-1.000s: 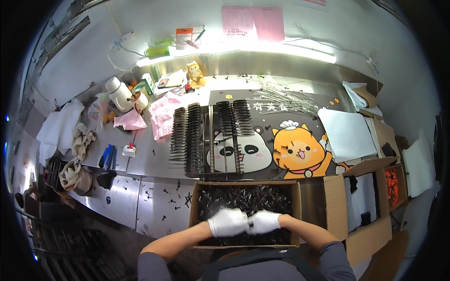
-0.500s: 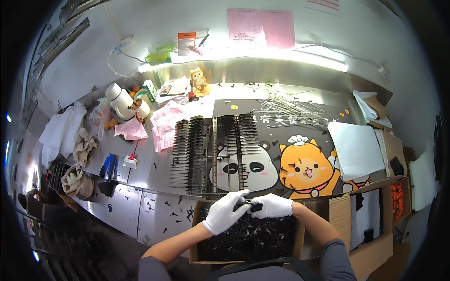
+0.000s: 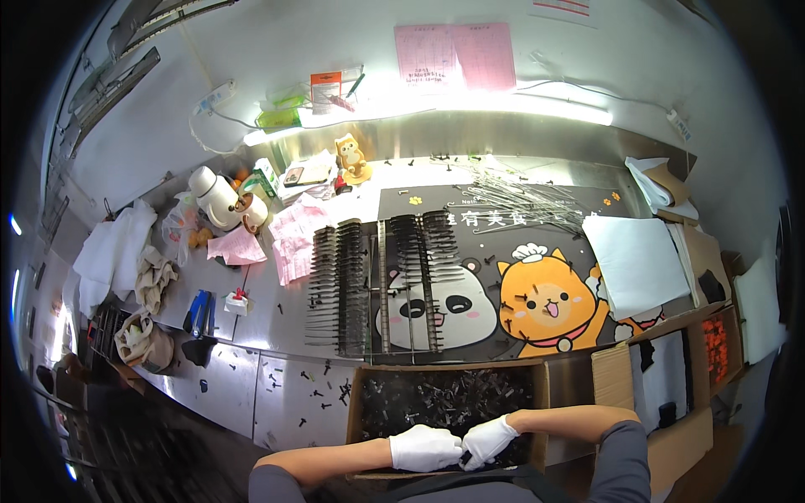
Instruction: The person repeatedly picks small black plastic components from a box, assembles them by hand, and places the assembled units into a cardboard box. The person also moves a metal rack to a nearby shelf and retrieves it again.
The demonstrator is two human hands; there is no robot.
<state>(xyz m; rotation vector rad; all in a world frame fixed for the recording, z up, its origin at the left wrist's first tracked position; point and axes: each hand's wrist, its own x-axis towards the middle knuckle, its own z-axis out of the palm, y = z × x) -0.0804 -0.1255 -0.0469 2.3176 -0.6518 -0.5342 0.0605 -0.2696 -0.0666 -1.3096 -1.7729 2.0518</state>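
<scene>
My left hand (image 3: 426, 448) and my right hand (image 3: 489, 441), both in white gloves, meet low over the near side of an open cardboard box (image 3: 355, 402). Many small black and clear plastic pieces (image 3: 440, 401) fill that box. Between the fingertips shows a bit of a small black part (image 3: 465, 458), pinched by my right hand. The left hand's fingers are curled together beside it; what they hold, if anything, is hidden. Beyond the box, rods carrying rows of thin black pieces (image 3: 352, 285) lie on a dark mat with cartoon animals (image 3: 495, 243).
Thin metal rods (image 3: 528, 201) lie heaped at the mat's far side. White sheets (image 3: 639, 260) rest at right, above an open carton (image 3: 667, 377). Leftward on the metal table are pink papers (image 3: 293, 239), a white flask (image 3: 214, 197), a blue tool (image 3: 198, 313) and loose black bits.
Both hands have drawn back from the box's far edge to its near side, staying together. More of the pieces inside the box now show. The view has shifted slightly.
</scene>
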